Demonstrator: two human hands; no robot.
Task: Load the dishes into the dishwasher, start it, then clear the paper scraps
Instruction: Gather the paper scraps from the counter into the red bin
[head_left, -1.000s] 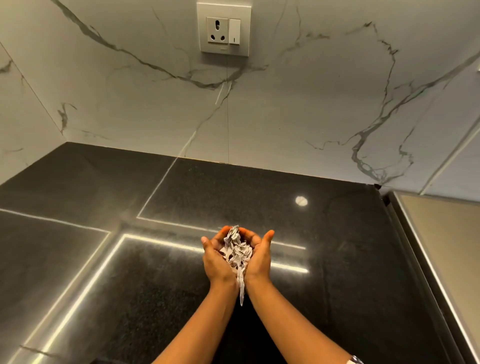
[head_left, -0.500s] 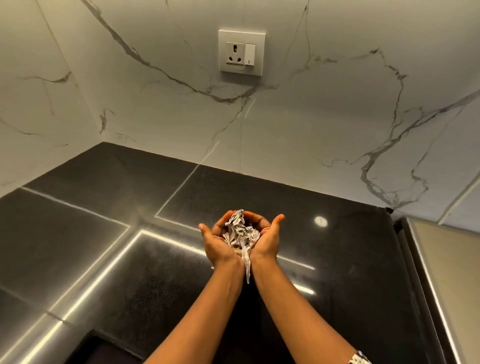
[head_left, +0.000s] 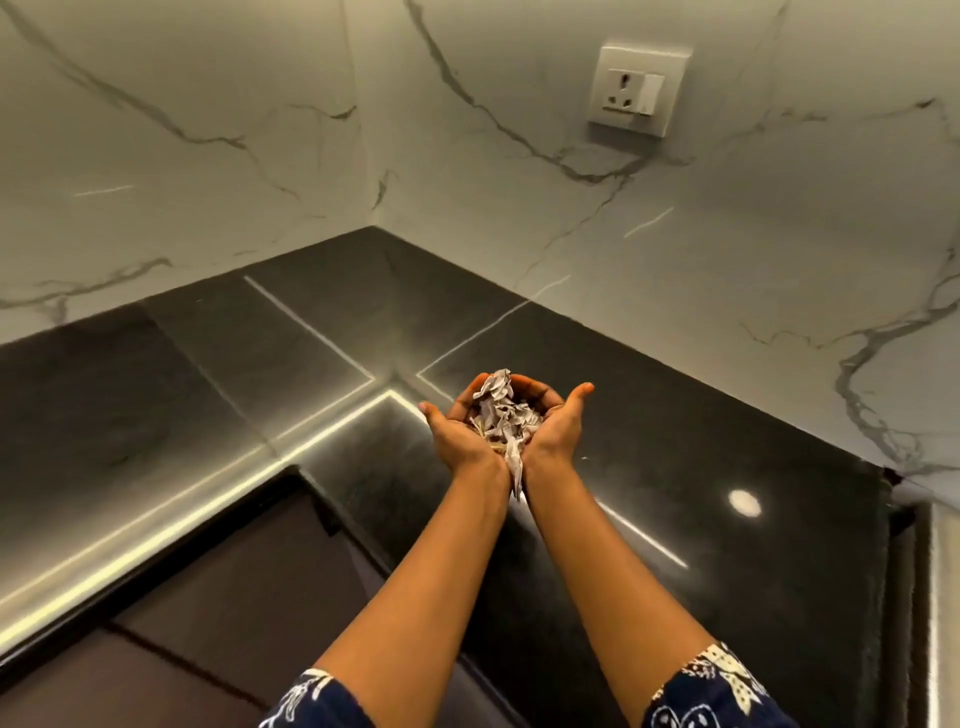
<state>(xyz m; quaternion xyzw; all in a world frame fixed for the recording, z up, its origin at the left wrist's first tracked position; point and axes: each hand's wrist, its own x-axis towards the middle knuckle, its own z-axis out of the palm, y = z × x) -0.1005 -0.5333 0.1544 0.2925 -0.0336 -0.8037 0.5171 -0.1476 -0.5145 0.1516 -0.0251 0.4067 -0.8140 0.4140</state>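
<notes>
Spotter: Since 0.5 s ago the view has swung left. The wall socket (head_left: 638, 91) now sits in the upper right of the frame instead of top centre, and the corner where the 2 marble walls (head_left: 208, 156) meet shows at upper centre.
Logger: And the hands?
Spotter: Same pose as before. The left hand (head_left: 460, 436) and right hand (head_left: 560, 428) are cupped side by side, palms up, at the centre of the frame, with their fingers curled up around the paper scraps (head_left: 500, 415).
Logger: How do the scraps sit?
Spotter: They form a crumpled grey-white heap that fills the cup, and 1 strip hangs down between the wrists. Both hands are above the black countertop (head_left: 701, 441).
Logger: Anything else?
Spotter: A dark brown surface (head_left: 234, 597) lies below the counter edge at lower left. Blue-and-white patterned sleeves (head_left: 711, 691) show at the bottom edge, and a steel surface (head_left: 943, 597) runs along the far right edge.
</notes>
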